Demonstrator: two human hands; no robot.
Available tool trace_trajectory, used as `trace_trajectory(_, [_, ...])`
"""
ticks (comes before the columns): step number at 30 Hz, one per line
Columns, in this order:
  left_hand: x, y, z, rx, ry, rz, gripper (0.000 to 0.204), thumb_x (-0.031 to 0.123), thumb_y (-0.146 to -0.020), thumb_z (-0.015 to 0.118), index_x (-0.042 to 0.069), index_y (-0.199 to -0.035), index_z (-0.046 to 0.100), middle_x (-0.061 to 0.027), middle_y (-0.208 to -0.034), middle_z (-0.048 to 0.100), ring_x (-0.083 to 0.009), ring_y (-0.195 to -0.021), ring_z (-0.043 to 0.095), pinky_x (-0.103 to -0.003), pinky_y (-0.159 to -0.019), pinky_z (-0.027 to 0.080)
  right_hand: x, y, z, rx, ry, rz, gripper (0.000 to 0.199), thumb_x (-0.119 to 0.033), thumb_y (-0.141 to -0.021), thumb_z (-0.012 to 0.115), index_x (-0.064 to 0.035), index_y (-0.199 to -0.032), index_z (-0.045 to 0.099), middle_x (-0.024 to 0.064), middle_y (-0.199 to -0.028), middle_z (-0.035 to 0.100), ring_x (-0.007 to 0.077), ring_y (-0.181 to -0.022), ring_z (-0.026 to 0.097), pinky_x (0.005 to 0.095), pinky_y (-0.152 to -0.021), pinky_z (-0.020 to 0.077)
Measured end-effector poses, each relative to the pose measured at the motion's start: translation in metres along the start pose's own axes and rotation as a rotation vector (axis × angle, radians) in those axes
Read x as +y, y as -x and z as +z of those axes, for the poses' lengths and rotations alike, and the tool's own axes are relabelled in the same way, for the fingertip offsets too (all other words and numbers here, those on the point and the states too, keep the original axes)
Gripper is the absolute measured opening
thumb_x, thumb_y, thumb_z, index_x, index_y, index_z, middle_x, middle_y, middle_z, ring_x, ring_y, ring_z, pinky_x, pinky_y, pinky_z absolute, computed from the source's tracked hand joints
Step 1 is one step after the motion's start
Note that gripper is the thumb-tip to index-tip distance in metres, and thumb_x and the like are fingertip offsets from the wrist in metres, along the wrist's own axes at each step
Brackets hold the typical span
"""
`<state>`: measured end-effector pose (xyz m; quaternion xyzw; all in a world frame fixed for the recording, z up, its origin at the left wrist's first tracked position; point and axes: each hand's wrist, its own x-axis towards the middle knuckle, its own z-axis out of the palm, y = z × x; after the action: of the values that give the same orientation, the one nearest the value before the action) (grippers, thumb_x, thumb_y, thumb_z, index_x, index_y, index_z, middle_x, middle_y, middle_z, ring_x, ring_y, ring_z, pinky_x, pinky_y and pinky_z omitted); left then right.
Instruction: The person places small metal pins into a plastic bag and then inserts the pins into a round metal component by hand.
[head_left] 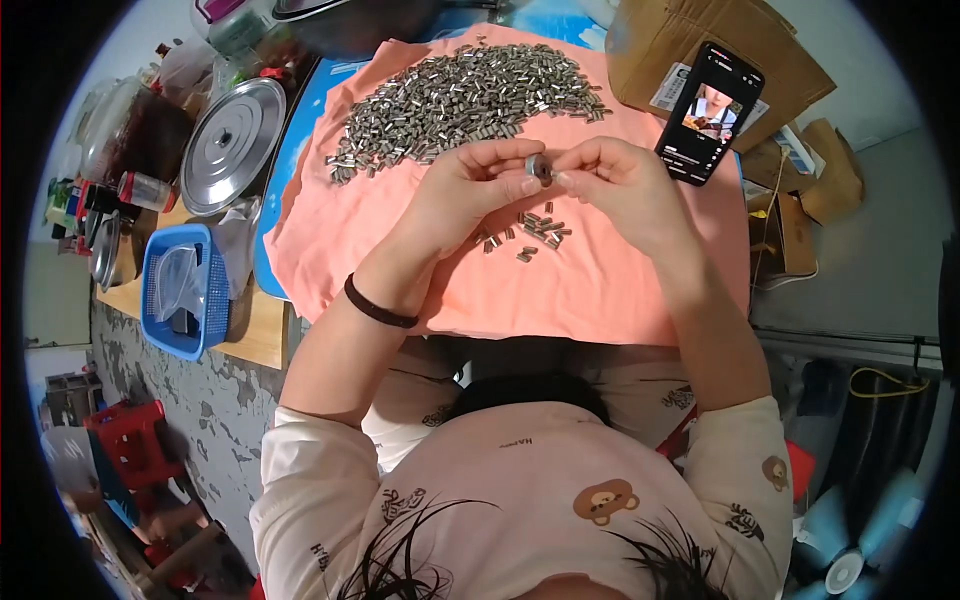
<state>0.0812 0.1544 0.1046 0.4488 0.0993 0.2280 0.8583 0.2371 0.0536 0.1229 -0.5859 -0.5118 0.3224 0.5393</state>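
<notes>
Above the middle of the pink cloth [590, 290], my two hands meet at a small round metal piece [540, 168] with a dark centre. My left hand [478, 185] pinches its rim between thumb and fingers. From the other side, the closed fingertips of my right hand [620, 185] come right up to the piece; what they pinch is too small to make out. Below my hands lies a small group of short metal cylinders [543, 230]. A large pile of the same metal cylinders [470, 100] spreads over the far part of the cloth.
A phone [708, 115] leans against a cardboard box [730, 50] at the far right. To the left stand a blue plastic basket [205, 290], a round metal lid [232, 145] and several jars. A fan [845, 570] is at the lower right, a red stool [135, 440] at the lower left.
</notes>
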Motion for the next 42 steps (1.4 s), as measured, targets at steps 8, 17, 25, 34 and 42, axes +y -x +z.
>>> trace_trajectory(8, [-0.001,0.001,-0.002,0.024,-0.144,-0.042,0.031,-0.002,-0.079,0.058,-0.005,-0.108,0.052,-0.0113,-0.089,0.062,-0.0145,-0.079,0.061,-0.021,-0.068,0.051,0.003,0.001,0.0,-0.063,0.017,0.064,0.009,-0.003,-0.078,0.058,0.0024,-0.085,0.06,0.0045,-0.077,0.063,0.0072,-0.071,0.058,0.0203,-0.064,0.048])
trace_trajectory(17, [0.004,0.005,0.003,0.092,-0.261,-0.111,0.033,0.003,-0.078,0.061,-0.003,-0.109,0.053,-0.0081,-0.085,0.063,-0.0087,-0.07,0.06,-0.015,-0.049,0.043,-0.011,0.008,0.013,0.085,0.492,-0.257,0.008,-0.005,-0.072,0.059,-0.0028,-0.08,0.06,0.0087,-0.072,0.06,0.0164,-0.062,0.059,0.0261,-0.056,0.0466])
trace_trajectory(25, [0.006,0.006,0.007,0.06,-0.384,-0.138,0.03,0.004,-0.078,0.061,0.0,-0.108,0.056,-0.0033,-0.079,0.064,-0.0022,-0.057,0.052,-0.014,-0.045,0.038,-0.016,0.013,0.016,0.083,0.533,-0.235,0.005,-0.005,-0.071,0.057,-0.0015,-0.075,0.059,0.0112,-0.07,0.058,0.0219,-0.061,0.058,0.0292,-0.055,0.0459])
trace_trajectory(34, [0.001,0.006,0.009,0.013,-0.412,-0.12,0.03,0.005,-0.077,0.063,0.001,-0.106,0.057,-0.0001,-0.075,0.062,0.0002,-0.052,0.047,-0.013,-0.042,0.034,0.001,0.002,-0.007,-0.147,-0.01,0.192,0.01,-0.005,-0.075,0.063,0.0006,-0.075,0.056,0.0035,-0.07,0.059,0.0079,-0.07,0.058,0.0218,-0.06,0.0465])
trace_trajectory(42, [0.002,0.006,0.012,-0.048,-0.42,-0.126,0.03,0.004,-0.077,0.062,0.001,-0.107,0.057,-0.0007,-0.081,0.061,-0.0015,-0.064,0.053,-0.014,-0.048,0.039,0.011,-0.045,-0.021,-0.083,0.279,0.209,0.014,-0.015,-0.079,0.058,-0.002,-0.083,0.059,0.0057,-0.071,0.06,0.0121,-0.064,0.057,0.0241,-0.055,0.0428])
